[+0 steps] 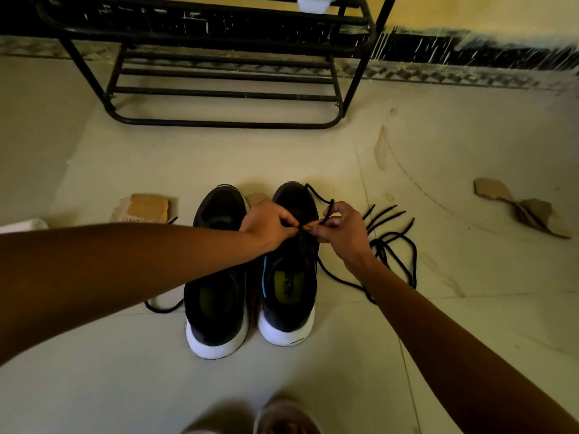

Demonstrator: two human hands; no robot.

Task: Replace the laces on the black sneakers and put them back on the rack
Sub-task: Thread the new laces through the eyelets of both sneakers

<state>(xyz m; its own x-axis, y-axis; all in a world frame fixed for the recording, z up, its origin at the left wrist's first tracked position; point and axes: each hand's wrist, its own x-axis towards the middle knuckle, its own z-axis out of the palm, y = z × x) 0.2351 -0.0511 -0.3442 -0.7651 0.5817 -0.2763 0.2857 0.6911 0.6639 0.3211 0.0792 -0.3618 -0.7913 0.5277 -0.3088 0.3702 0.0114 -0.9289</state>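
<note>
Both hands, left hand (269, 225) and right hand (340, 228), pinching lace (319, 195) over right sneaker (289, 277), left sneaker (219, 292) beside, loose laces (391, 242) right, rack (225, 73) behind, cardboard scraps (523, 208)

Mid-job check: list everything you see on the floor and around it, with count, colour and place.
Sneakers: two, black with white soles, side by side on the floor, heels toward the camera.
Lace in work: one, black, at the right sneaker's eyelets, pinched by both hands.
Loose laces: a black tangle, count unclear, on the floor right of the sneakers.
Lace end: one, black, on the floor left of the left sneaker.
Shoe rack: one, black metal, against the wall, lower shelves bare.
Cardboard scraps: brown, far right; another piece left of the sneakers.
Left hand: over the right sneaker, gripping the lace.
Right hand: beside it, gripping the same lace.
</note>
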